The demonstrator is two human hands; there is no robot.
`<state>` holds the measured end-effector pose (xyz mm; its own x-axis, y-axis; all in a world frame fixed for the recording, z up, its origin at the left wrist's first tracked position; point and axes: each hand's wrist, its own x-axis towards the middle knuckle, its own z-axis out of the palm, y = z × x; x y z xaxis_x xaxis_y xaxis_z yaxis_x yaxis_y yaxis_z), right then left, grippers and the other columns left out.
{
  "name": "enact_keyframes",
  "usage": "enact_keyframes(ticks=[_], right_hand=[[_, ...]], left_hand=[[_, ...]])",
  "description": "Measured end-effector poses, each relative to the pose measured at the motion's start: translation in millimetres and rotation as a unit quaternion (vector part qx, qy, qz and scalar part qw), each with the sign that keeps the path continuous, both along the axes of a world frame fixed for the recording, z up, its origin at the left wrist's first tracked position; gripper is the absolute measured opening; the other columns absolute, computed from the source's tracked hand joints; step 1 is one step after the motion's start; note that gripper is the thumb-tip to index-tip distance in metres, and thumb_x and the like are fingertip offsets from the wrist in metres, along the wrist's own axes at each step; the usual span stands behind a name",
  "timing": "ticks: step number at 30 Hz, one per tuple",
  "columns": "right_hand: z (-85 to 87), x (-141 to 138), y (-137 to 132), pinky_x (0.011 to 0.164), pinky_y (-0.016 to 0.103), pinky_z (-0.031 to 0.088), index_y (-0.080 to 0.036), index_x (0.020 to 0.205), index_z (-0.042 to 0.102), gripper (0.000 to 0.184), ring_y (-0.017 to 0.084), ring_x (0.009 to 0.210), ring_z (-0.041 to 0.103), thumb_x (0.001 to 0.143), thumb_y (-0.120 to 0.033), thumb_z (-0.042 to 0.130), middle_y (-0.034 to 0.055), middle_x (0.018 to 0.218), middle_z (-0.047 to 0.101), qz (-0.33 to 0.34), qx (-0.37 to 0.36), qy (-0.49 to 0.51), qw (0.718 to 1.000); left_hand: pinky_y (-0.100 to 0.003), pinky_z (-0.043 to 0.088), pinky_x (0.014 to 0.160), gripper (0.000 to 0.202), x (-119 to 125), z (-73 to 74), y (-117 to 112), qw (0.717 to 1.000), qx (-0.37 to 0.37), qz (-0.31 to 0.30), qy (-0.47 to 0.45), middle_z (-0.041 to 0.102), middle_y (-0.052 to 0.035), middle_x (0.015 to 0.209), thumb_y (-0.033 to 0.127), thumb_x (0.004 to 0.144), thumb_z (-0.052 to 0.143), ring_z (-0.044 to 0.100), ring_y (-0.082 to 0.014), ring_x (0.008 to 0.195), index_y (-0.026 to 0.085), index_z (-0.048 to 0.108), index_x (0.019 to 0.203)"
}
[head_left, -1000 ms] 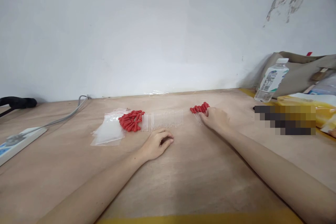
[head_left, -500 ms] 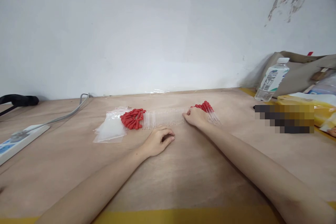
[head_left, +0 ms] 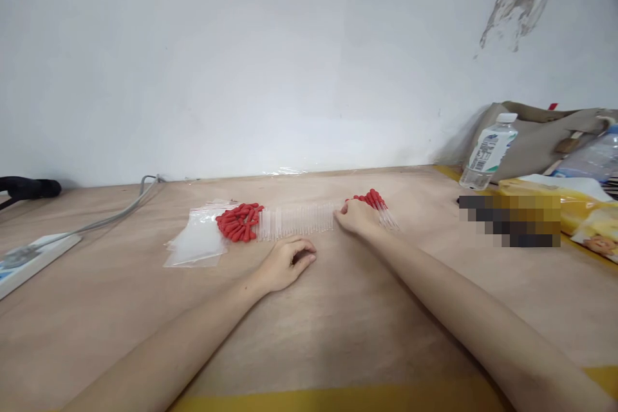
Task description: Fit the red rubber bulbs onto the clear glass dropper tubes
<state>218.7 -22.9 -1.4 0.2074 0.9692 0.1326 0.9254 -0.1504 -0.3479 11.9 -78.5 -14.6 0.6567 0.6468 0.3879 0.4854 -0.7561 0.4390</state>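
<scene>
My left hand (head_left: pixel 288 263) rests on the table just in front of a row of thin clear dropper tubes (head_left: pixel 302 219). Its fingers are loosely curled, thumb apart, with nothing between them. At the row's right end, my right hand (head_left: pixel 356 215) has its fingertips closed together against the last tubes; whatever they pinch is hidden. Behind and beside that hand lie several droppers with red bulbs (head_left: pixel 374 198), their clear stems slanting toward me, partly covered by the hand. A heap of loose red rubber bulbs (head_left: pixel 239 222) touches the row's left end.
Clear zip bags (head_left: pixel 196 241) lie left of the bulbs. A power strip (head_left: pixel 43 261) with a grey cable (head_left: pixel 116 214) is at far left. On the right are a plastic bottle (head_left: pixel 488 151), a beige bag (head_left: pixel 535 135) and a yellow packet (head_left: pixel 574 203). A white wall (head_left: pixel 241 64) stands behind.
The view has turned slightly, so everything sits a little further left and lower. Both hands keep about the same places beside the tubes.
</scene>
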Motion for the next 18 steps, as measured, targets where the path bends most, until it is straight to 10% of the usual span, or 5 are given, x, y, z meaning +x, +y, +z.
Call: enact_keyframes(ticks=[10,18], right_hand=[[-6.1,-5.7,6.3,0.067,0.036,0.045,-0.016,0.086,0.066,0.031,0.028,0.086,0.061,0.075,-0.036,0.046,0.0131,0.089,0.066,-0.004,-0.011,-0.027,1.0],[-12.2,9.5,-43.3,0.065,0.039,0.042,-0.012,0.09,0.061,0.023,0.03,0.079,0.058,0.079,-0.022,0.044,0.0176,0.085,0.062,0.094,0.046,-0.109,0.988]], left_hand=[[-0.029,0.044,0.074,0.015,-1.1,-1.4,0.5,1.0,-0.006,0.001,-0.001,0.062,-0.0041,0.088,0.022,0.083,0.047,0.055,-0.0156,0.082,0.018,0.06,0.088],[-0.029,0.043,0.076,0.014,-1.9,-0.1,-0.5,1.0,-0.007,-0.004,-0.001,0.061,-0.0039,0.089,0.021,0.083,0.047,0.055,-0.0156,0.083,0.019,0.06,0.09]])
